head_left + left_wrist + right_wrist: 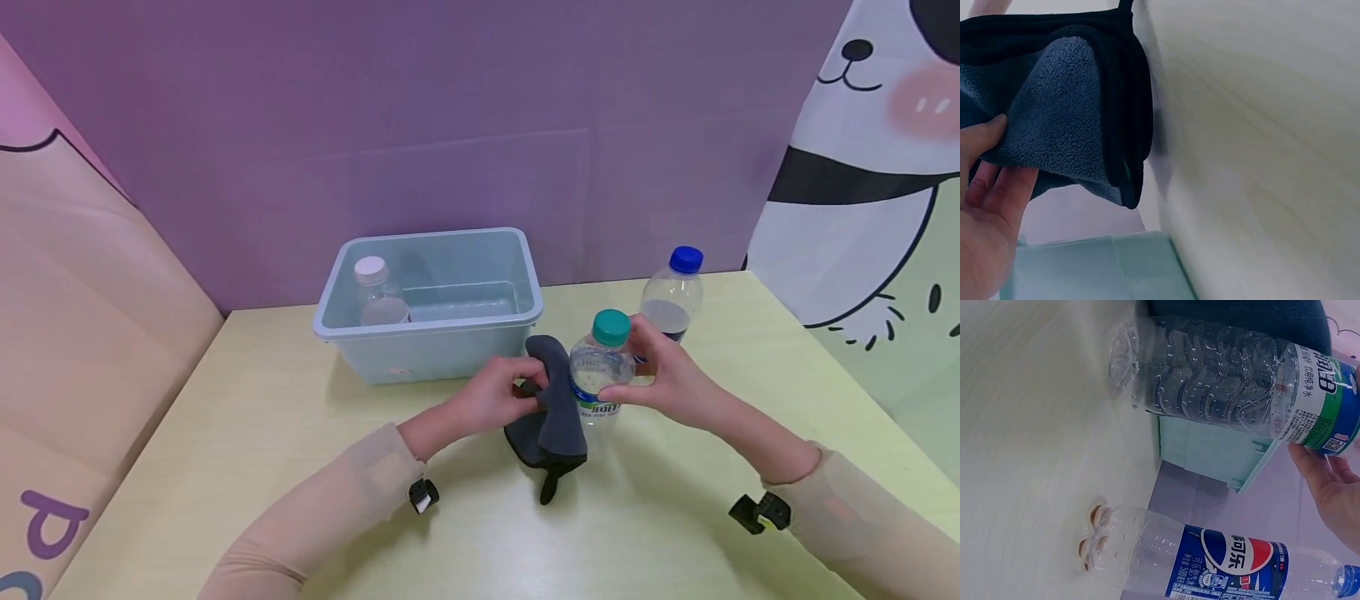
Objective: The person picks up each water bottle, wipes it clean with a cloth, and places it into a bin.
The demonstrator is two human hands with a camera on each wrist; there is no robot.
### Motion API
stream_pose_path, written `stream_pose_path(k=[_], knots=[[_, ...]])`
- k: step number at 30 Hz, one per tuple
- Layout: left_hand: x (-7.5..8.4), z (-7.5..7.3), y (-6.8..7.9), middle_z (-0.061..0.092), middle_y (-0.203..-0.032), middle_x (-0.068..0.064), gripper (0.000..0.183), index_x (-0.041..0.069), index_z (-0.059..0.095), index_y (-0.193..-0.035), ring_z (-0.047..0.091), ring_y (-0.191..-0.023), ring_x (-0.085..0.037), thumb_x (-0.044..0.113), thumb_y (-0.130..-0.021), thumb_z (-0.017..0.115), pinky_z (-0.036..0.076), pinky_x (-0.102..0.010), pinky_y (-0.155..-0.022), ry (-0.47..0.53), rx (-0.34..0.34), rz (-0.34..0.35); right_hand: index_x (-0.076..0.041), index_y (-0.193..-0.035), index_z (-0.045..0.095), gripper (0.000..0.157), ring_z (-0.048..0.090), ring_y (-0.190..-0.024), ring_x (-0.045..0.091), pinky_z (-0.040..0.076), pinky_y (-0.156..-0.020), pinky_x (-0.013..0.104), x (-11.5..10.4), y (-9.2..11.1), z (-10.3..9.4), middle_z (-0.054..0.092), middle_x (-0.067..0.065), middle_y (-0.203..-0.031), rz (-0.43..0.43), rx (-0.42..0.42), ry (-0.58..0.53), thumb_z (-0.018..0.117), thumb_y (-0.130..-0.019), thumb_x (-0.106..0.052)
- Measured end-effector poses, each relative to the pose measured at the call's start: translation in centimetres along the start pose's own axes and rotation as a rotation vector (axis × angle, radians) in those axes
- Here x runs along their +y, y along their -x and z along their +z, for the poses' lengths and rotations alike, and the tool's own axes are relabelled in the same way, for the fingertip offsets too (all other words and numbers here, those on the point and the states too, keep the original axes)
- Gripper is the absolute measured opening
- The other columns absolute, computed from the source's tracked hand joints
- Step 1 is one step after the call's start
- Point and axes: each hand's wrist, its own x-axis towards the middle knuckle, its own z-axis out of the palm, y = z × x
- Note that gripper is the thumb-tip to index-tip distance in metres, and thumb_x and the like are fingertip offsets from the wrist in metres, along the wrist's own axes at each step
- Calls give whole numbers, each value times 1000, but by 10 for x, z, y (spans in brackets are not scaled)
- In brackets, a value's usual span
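My left hand (501, 393) pinches a folded dark grey cloth (562, 417) with black edging and a small loop. In the left wrist view, thumb and fingers grip the fleecy cloth (1060, 106) from both sides. My right hand (675, 379) holds a clear water bottle (596, 367) with a green cap, fingers around its upper part by the label. The bottle is upright, right beside the cloth; the right wrist view shows droplets on the water bottle (1210, 375) and its base close to the tabletop. Whether it touches the table, I cannot tell.
A pale blue bin (435, 358) stands at the back of the table (262, 433); a white-capped clear bottle (378, 292) is inside, at its left. Behind my right hand stands a blue-capped Pepsi bottle (667, 304). A purple backdrop (450, 125) rises behind.
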Motion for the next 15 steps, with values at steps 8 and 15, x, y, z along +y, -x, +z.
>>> stream_pose_path(k=[8,15], knots=[[20,-13,-9,62,-90,-10,16,1,62,-88,59,-85,-18,-14,-83,66,56,-25,-72,100,99,42,4,-126,42,63,62,-103,34,55,-80,31,-1,0,-1,60,21,-118,-2,-2,-11,80,-76,3],[42,-27,-23,65,-90,-12,13,-2,66,-91,61,-83,-17,-12,-83,67,57,-29,-72,129,173,148,4,-126,43,61,60,-103,19,54,-81,29,-3,0,0,59,19,-115,2,-1,-26,79,-77,4]])
